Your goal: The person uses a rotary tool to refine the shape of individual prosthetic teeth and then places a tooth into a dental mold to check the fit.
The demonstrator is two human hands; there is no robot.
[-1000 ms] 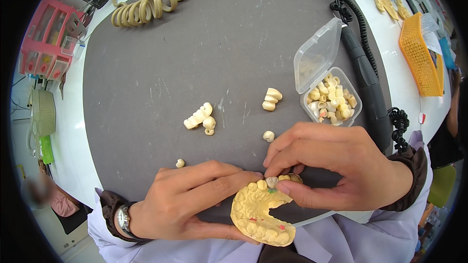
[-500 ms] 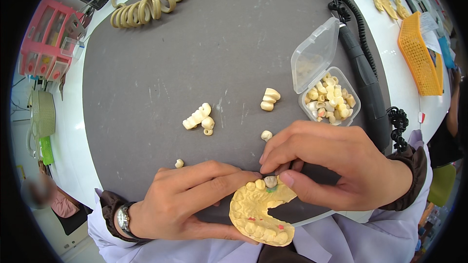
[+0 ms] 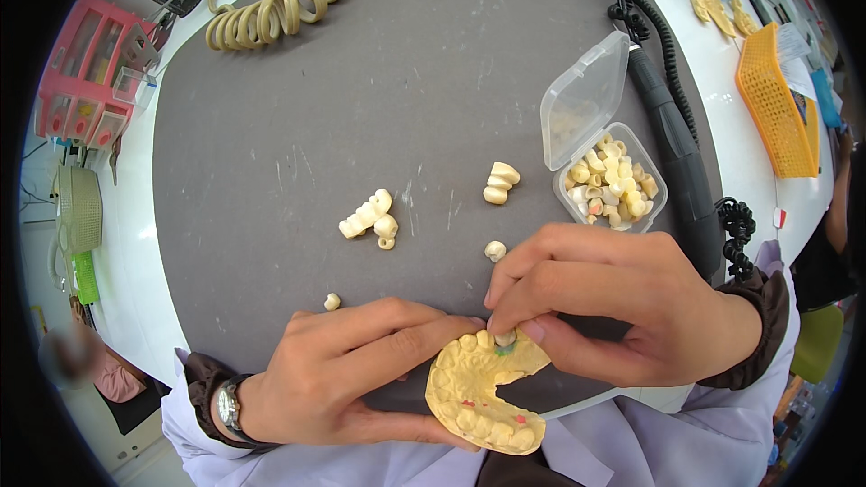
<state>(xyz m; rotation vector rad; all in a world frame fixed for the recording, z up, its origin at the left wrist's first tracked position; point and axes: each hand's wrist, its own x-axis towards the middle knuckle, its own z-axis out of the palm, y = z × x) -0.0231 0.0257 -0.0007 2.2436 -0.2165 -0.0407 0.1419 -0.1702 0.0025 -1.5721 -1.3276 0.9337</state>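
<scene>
Head view showed us pinching a crown (image 3: 505,339) at the yellow dental cast (image 3: 462,381) by the grey mat's (image 3: 271,171) near edge, right hand (image 3: 603,302) closed on it, left hand (image 3: 347,361) gripping the cast, presumably for steadiness, with a clear box (image 3: 580,95) open on the mat's right, likely for reach.

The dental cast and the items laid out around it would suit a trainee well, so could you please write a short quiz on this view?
1. True or false: the lid of the clear plastic box stands open.

2. Multiple choice: what does the left hand hold?
A) the orange basket
B) the dental cast
C) the coiled hose

3. Fill in the blank: seen from the wearer's side, the black handpiece lies to the ____ of the clear plastic box.

Key:
1. True
2. B
3. right
</scene>
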